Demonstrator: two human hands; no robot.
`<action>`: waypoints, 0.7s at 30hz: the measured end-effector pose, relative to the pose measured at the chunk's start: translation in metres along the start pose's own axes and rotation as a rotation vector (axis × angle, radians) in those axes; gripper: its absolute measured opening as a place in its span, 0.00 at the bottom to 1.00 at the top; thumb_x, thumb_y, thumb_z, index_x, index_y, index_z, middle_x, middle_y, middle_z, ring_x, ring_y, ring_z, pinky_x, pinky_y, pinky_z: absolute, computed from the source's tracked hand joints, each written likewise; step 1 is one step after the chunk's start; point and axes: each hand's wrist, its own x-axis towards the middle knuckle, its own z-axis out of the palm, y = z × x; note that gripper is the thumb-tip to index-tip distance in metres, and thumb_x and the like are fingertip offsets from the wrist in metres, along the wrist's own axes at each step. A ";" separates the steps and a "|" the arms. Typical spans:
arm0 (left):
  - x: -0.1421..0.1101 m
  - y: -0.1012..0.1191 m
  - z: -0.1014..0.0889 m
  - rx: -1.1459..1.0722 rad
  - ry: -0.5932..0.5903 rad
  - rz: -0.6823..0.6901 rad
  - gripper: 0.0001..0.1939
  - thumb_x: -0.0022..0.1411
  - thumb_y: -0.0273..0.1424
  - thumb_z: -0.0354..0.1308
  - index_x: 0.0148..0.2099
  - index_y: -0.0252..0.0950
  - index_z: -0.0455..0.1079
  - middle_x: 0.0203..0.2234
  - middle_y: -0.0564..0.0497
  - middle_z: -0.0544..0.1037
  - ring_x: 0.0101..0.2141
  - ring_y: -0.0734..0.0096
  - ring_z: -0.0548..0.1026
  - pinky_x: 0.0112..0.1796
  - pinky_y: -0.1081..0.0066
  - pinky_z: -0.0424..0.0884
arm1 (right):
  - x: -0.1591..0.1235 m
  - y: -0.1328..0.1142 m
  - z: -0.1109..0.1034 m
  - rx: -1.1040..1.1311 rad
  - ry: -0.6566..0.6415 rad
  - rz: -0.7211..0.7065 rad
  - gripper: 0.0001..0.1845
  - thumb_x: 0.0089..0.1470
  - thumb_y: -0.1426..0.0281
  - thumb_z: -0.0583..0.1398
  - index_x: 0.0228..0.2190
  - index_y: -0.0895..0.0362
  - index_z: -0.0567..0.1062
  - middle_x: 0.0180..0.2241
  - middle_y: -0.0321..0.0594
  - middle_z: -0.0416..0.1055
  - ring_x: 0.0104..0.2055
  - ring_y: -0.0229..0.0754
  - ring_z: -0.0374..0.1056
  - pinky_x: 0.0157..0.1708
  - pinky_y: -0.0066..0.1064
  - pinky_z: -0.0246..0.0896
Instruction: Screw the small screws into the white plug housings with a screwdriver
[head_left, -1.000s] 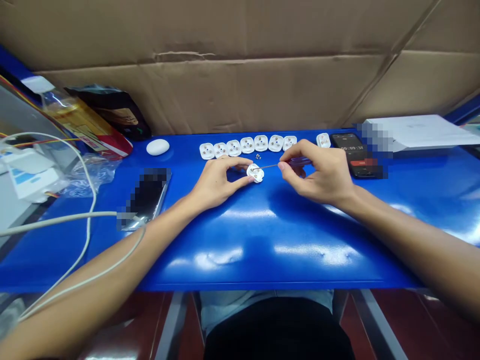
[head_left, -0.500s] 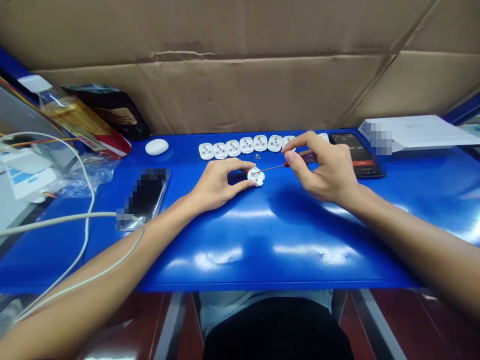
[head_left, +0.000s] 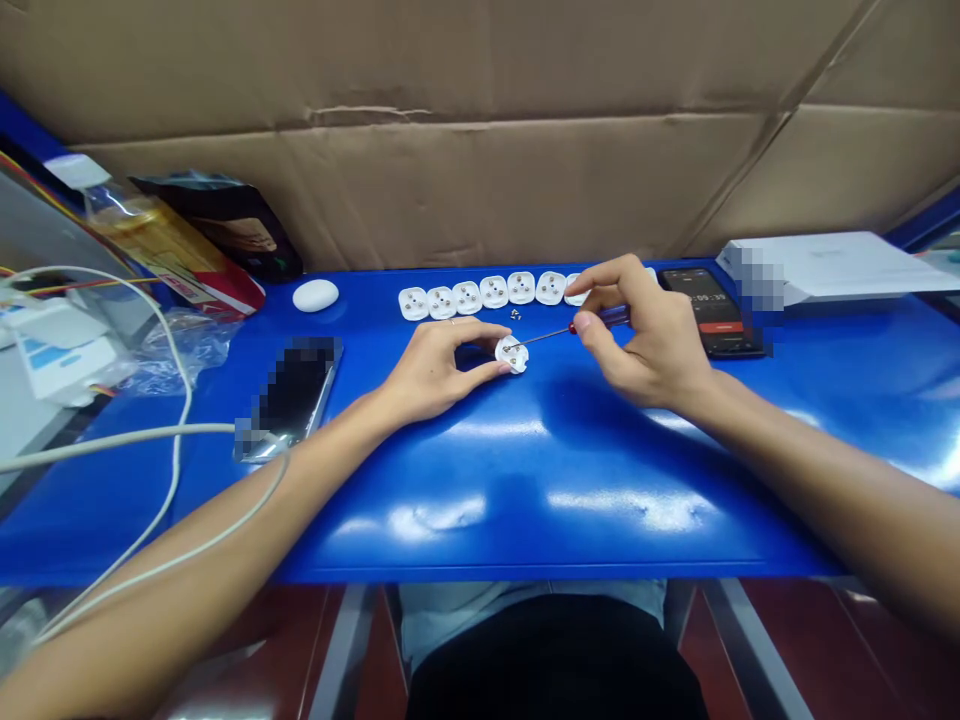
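Left hand (head_left: pixel 431 372) grips one white disc (head_left: pixel 513 355), right hand (head_left: pixel 651 340) one screwdriver (head_left: pixel 573 328) (seven white squares (head_left: pixel 493 291) lie behind).

The black rectangular glass-fronted smartphone (head_left: pixel 706 315) at right shows pale digits that seem to read 09:39 (blur leaves the last figure uncertain).

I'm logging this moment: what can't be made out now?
In the head view:
Screwdriver handle: mostly hidden by the right hand.
Its tip: too small to see what it touches.
White pieces at the row's right end: partly behind that hand.
Loose bits: too small to count.
Bottle label: blurred.
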 end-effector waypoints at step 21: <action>0.000 0.000 -0.001 -0.023 -0.022 0.000 0.16 0.65 0.37 0.72 0.52 0.36 0.82 0.45 0.47 0.87 0.45 0.60 0.85 0.49 0.65 0.80 | -0.002 0.003 0.002 -0.116 0.043 -0.036 0.08 0.66 0.64 0.62 0.46 0.51 0.75 0.40 0.41 0.82 0.34 0.48 0.81 0.31 0.37 0.73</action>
